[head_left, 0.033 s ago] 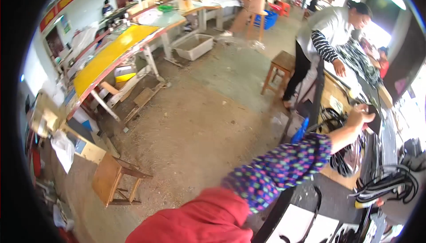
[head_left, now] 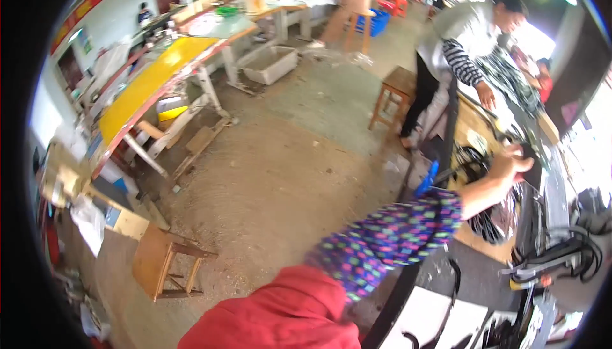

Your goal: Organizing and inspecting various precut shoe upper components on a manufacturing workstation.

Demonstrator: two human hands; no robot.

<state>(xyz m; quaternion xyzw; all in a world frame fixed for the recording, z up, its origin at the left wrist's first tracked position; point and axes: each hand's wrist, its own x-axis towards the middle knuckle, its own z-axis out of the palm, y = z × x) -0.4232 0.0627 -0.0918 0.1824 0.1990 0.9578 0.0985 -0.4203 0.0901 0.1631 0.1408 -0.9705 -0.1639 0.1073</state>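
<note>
My left arm, in a red sleeve with a patterned oversleeve, stretches to the right across a long dark worktable (head_left: 440, 265). At its end, my left hand (head_left: 508, 165) is closed, fingers curled at a black flat piece (head_left: 530, 153) whose exact kind I cannot make out. Just below that hand lie coiled black cords or strips (head_left: 494, 225) on a tan board (head_left: 464, 233). Nearer, on the right, hangs a looped bundle of black strips (head_left: 561, 256). A small skin-coloured patch beneath this bundle is too little to tell whose it is. My right hand is not in view.
A co-worker (head_left: 468, 40) leans over the table's far part, beside a wooden stool (head_left: 396, 84). White sheets (head_left: 417, 314) lie on the near table. Across the floor stand a wooden chair (head_left: 153, 263), a yellow-topped bench (head_left: 153, 81) and a grey tub (head_left: 271, 65).
The view has shifted slightly, moving most things a little left and up in the picture. My left hand stays closed at the black piece above the table.
</note>
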